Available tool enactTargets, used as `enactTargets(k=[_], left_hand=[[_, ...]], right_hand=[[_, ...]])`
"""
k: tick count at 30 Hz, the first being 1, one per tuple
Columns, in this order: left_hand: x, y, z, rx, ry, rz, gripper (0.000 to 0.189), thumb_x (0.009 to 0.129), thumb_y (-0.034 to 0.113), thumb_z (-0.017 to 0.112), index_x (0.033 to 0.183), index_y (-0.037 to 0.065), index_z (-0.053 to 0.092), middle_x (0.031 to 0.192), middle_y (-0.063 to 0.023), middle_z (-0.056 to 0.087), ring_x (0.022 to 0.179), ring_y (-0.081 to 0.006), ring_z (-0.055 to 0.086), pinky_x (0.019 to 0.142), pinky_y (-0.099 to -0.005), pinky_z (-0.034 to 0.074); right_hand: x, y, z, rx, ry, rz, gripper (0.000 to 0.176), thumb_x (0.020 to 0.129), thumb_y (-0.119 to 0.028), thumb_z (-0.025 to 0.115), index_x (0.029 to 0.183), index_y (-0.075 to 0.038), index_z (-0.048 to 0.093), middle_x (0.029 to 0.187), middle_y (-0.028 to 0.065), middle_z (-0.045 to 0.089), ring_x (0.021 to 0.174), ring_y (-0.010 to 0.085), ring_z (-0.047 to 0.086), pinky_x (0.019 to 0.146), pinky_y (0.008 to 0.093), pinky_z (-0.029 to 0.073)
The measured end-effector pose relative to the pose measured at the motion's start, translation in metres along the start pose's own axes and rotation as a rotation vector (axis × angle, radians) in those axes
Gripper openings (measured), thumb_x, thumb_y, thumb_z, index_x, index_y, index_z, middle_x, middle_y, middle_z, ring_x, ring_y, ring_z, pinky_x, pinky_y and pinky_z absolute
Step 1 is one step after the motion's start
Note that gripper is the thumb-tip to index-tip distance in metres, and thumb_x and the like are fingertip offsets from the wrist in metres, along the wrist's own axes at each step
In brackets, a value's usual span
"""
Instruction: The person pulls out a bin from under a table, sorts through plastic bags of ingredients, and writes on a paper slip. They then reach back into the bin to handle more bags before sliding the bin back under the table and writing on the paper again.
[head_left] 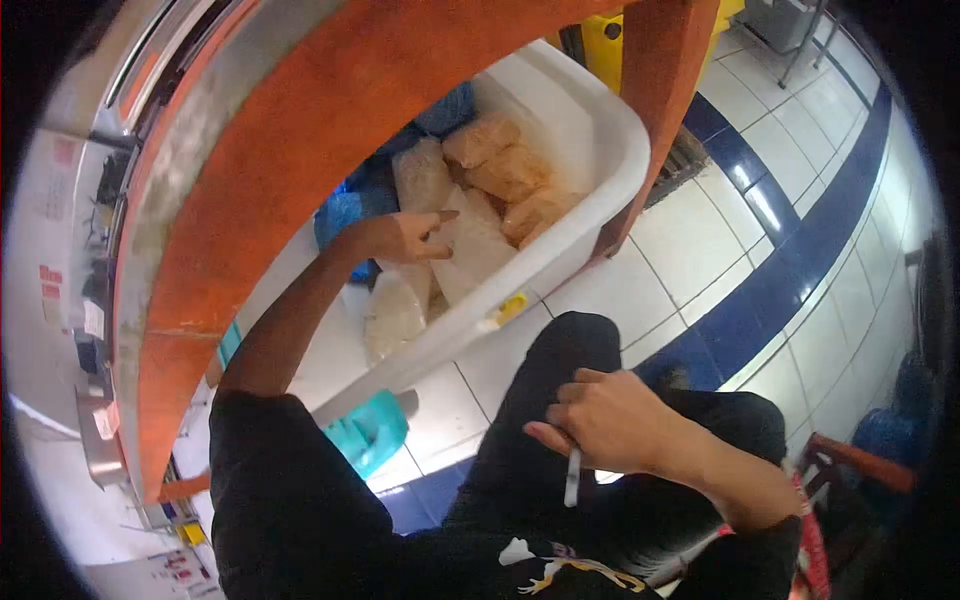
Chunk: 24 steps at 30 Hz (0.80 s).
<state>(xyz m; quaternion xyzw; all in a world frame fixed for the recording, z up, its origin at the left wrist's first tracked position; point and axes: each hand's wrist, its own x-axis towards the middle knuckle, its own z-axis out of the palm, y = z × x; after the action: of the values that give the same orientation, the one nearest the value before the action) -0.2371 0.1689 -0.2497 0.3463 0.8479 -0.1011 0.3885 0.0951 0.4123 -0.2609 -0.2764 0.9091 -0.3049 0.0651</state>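
My left hand (400, 237) reaches under the orange table frame into a large white tub (610, 120). Its fingers are apart and rest on a clear plastic bag of pale white food (470, 245). More bags lie beside it: orange-brown ones (510, 175) toward the far end, another pale one (393, 315) nearer me. My right hand (610, 420) rests over my knee in black trousers, fingers curled around a thin white stick-like object (572, 478) that points downward.
An orange table frame (270, 170) arches over the tub, with one leg (655, 80) at the far right. Blue bags (345, 210) lie in the tub's left side. A teal object (370, 430) sits on the white and blue tiled floor (790, 260).
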Motion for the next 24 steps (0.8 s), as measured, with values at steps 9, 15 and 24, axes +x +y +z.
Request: enactTargets(k=[9, 15, 24], left_hand=[[-0.115, 0.110, -0.013, -0.858, 0.146, 0.202, 0.060, 0.113, 0.034, 0.052, 0.163, 0.004, 0.037, 0.157, -0.0179, 0.052, 0.142, -0.0246, 0.052, 0.121, -0.0378, 0.039], [-0.286, 0.178, 0.022, -0.321, 0.692, -0.004, 0.061, 0.102, 0.024, 0.064, 0.155, 0.000, 0.044, 0.152, -0.0262, 0.052, 0.142, -0.0426, 0.049, 0.120, -0.0517, 0.038], [-0.517, 0.103, 0.218, -0.773, 0.356, -0.185, 0.027, 0.101, 0.016, 0.069, 0.125, 0.004, 0.068, 0.112, -0.0140, 0.076, 0.100, -0.0298, 0.075, 0.090, -0.0405, 0.057]], right_hand=[[-0.030, 0.021, -0.023, 0.501, 0.049, 0.166, 0.025, 0.102, -0.020, 0.055, 0.113, -0.005, 0.071, 0.083, 0.0130, 0.071, 0.083, 0.0336, 0.072, 0.077, 0.0460, 0.056], [-0.063, -0.070, 0.027, 1.215, 0.687, 0.638, 0.033, 0.108, -0.028, 0.057, 0.114, -0.002, 0.077, 0.098, 0.0044, 0.075, 0.083, 0.0134, 0.065, 0.072, 0.0287, 0.056], [-0.126, -0.267, 0.163, 1.061, 0.851, 1.034, 0.052, 0.115, -0.039, 0.040, 0.133, 0.001, 0.068, 0.081, 0.0113, 0.073, 0.085, 0.0185, 0.071, 0.078, 0.0343, 0.056]])
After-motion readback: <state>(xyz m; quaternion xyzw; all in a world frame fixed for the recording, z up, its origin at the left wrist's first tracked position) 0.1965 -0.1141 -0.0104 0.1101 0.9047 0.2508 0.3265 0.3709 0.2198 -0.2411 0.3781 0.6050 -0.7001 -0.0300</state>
